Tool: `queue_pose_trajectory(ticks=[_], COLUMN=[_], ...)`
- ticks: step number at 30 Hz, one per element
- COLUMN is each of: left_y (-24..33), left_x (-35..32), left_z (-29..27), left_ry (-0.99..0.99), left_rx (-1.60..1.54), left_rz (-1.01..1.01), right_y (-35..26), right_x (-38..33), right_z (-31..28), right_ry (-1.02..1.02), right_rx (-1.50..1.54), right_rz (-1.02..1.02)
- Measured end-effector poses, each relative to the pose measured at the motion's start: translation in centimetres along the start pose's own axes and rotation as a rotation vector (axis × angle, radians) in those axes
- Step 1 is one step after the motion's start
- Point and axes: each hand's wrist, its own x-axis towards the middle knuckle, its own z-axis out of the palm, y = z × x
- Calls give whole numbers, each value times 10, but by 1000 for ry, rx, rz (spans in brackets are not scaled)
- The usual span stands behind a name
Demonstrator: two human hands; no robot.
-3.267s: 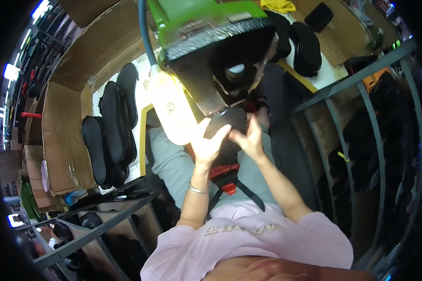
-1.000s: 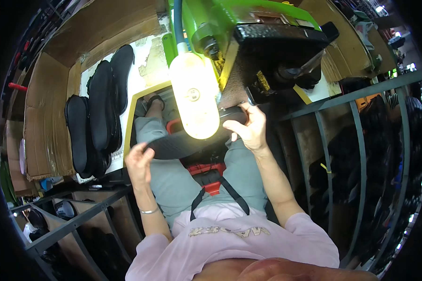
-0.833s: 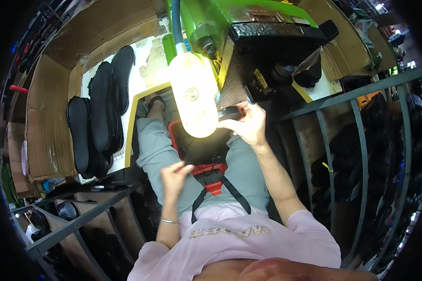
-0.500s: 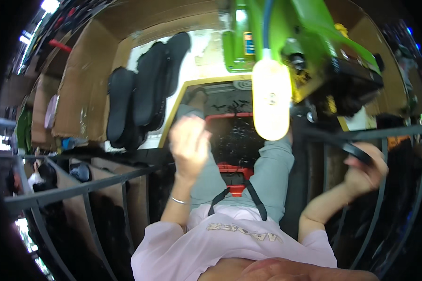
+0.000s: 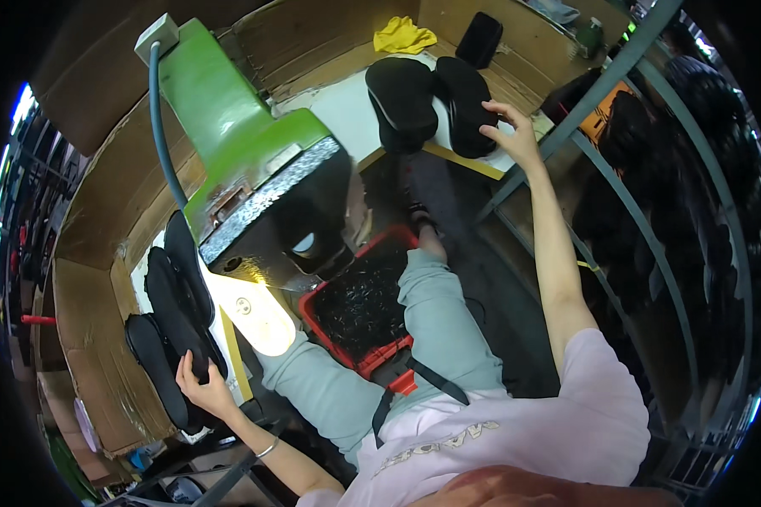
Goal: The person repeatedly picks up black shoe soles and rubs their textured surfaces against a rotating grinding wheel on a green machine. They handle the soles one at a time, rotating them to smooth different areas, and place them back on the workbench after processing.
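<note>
left hand now at black soles, grip unclear; right hand, since emptied, spreads fingers wide.

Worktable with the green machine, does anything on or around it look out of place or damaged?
The yellow cloth lies crumpled behind the black soles on the right, so it looks casually dropped. The cardboard behind the machine looks worn, with ragged edges.

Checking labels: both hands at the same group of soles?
No; left hand is at the left soles, right hand at the right soles.
</note>
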Motion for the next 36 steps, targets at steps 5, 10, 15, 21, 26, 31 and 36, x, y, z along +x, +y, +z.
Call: queue_pose_trajectory(ticks=[5,10,15,21,26,31,36], left_y=[61,167,235,197,86,15,-1], left_x=[-7,-87,-144,-134,-55,-5,15], left_z=[-40,-73,-16,-6,1,18,33], left_ry=[179,-210,-546,-270,31,-167,-34], left_rx=[-115,-414,-1008,-561,85,441,343], left_rz=[194,702,789,427,153,4,-58], right_y=[-64,-172,-222,-189,-86,-39,-31], right_x=[-65,-199,-212,-101,60,92,75], right_z=[13,76,54,16,96,139,133], right_ry=[134,-697,-594,-197,75,-230,-18], right_rx=[-46,1256,1319,721,-35,-603,-323], right_rz=[-160,717,1024,313,179,373,339])
